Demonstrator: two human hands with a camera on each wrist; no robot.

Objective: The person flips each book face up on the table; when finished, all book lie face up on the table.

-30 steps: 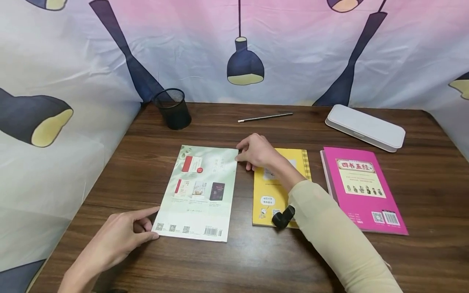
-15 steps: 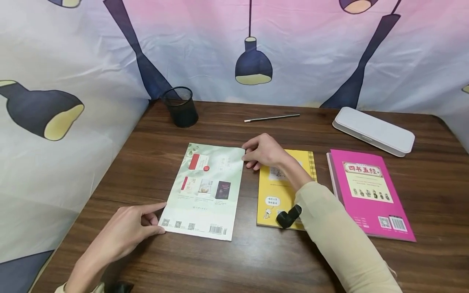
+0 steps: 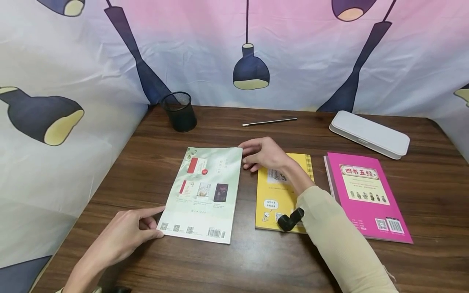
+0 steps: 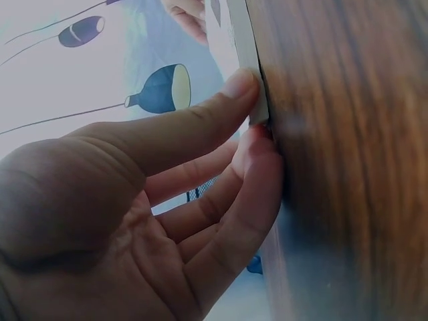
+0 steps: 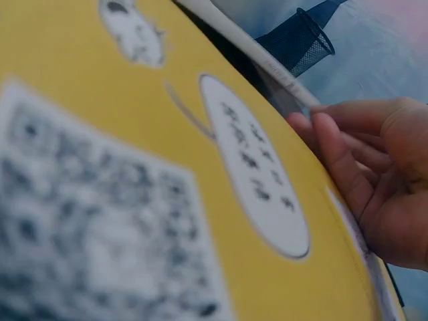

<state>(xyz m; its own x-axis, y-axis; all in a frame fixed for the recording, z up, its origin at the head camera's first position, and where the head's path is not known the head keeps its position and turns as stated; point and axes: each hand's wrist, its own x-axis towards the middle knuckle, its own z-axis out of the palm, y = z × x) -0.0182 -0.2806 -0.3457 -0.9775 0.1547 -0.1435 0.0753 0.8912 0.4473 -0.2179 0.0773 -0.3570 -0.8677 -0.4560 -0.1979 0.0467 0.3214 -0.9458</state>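
The pale green book (image 3: 199,219) lies on the brown table (image 3: 271,264), left of the yellow book (image 3: 267,196), with a hand at each of two opposite corners. The left hand (image 3: 124,234) pinches its near left corner between thumb and forefinger; the right hand (image 3: 266,154), reaching over the yellow book, pinches the far right corner (how firmly, the blurred right wrist view hardly tells). This diagonal hold probably steadies the book without hiding its printed face.

The pink book (image 3: 368,219), apart at the right, reads 四书五经 in red above a QR code and barcode. Three QR codes and a barcode line the pale green book's near edge; its small print is illegible.
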